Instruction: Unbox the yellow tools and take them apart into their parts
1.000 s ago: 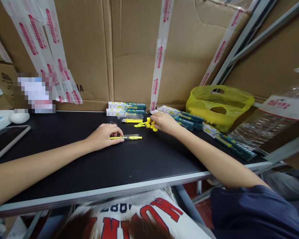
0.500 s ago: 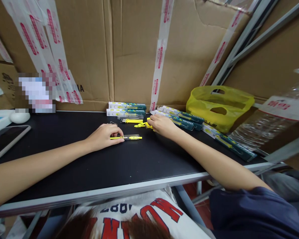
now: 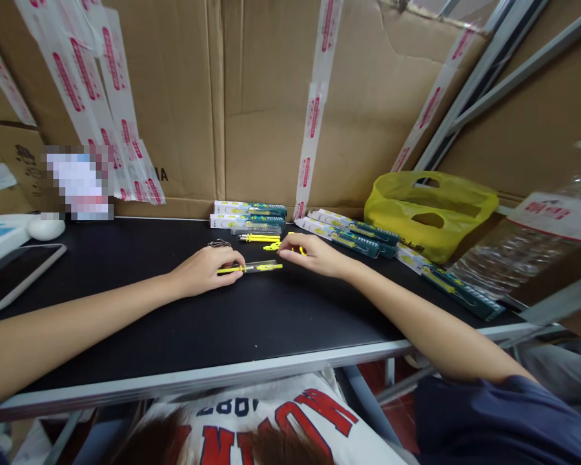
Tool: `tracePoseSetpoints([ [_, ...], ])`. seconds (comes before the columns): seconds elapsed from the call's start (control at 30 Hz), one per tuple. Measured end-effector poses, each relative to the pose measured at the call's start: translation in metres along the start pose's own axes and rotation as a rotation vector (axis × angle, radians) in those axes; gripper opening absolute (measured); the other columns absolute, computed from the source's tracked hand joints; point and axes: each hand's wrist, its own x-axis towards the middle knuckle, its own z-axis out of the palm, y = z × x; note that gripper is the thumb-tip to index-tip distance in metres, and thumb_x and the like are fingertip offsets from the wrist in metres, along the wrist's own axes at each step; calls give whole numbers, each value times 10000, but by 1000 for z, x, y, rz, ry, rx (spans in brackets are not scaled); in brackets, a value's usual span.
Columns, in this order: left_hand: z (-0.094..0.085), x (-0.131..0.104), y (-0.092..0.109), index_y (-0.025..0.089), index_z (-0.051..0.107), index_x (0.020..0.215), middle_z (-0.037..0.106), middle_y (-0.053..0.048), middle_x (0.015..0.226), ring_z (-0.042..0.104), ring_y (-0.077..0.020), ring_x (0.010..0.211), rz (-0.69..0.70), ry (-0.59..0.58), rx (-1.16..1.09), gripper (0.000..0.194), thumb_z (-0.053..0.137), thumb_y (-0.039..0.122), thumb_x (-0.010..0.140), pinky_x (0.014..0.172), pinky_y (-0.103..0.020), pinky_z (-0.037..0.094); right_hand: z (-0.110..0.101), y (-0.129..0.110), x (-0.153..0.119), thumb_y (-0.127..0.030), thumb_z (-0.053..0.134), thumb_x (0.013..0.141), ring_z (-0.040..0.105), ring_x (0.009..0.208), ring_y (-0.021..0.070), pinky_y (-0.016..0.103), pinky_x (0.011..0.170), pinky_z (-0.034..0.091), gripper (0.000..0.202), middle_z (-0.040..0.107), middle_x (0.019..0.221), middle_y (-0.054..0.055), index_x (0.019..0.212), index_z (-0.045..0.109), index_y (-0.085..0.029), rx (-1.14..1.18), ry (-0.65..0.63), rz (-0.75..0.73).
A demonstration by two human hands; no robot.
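A yellow pen-like tool with a clear tube (image 3: 262,266) is pinched in my left hand (image 3: 208,270), lying level just above the black table. To its right, my right hand (image 3: 314,254) has its fingertips close together beside small yellow clips (image 3: 273,246); whether something is between them is too small to tell. Behind the hands are more yellow rods (image 3: 259,238) and clear tubes (image 3: 261,230). Dark thin wire pieces (image 3: 219,243) sit behind my left hand.
Slim green-and-white boxes (image 3: 246,221) line the back, with others (image 3: 448,281) to the right. A yellow plastic bag (image 3: 416,239), a large clear bottle (image 3: 503,239), a phone (image 3: 22,274) and a white device (image 3: 4,232) also stand or lie on the table (image 3: 271,323).
My right hand has drawn slightly back from the yellow clips, its fingertips now nearer the tube's end. My left hand still holds the tool. The view has shifted a little.
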Motion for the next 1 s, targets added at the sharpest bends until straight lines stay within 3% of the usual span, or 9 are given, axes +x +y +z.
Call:
tracePoseSetpoints([
  [0.1,-1,-1,1,225,589,1054,629,-9,932,578,-154,784,-15,-13,-32,309,436,450,910,689,-239,396,12,-9,1,-436,500,904,517,711,134,251,630,400,303,600,824,29,979,594,-158,266,-98,-35],
  [0.23,-2,-2,4,248,563,1113,639,0,1017,603,-166,868,-31,-20,0,330,413,472,922,723,-237,402,21,-10,2,-428,547,880,494,695,121,242,623,388,283,566,791,16,898,582,-148,386,-94,-26],
  [0.43,-3,-2,9,229,548,1048,629,4,875,591,-160,746,-113,-11,71,286,423,445,909,619,-234,373,19,-1,1,-439,584,855,484,688,119,244,615,383,299,563,797,15,908,583,-145,420,-94,-12],
  [0.7,-4,-3,9,238,540,1049,636,3,953,605,-166,839,-15,-43,112,297,331,426,953,680,-241,390,18,2,1,-450,596,843,467,649,109,235,579,364,302,539,751,-4,893,575,-153,448,-114,-4],
  [1.0,-1,0,3,228,522,1085,622,-11,947,591,-178,832,-64,-63,18,325,360,473,947,696,-256,397,4,-6,0,-435,608,831,485,645,111,239,580,374,294,565,743,2,868,560,-147,423,-150,33],
])
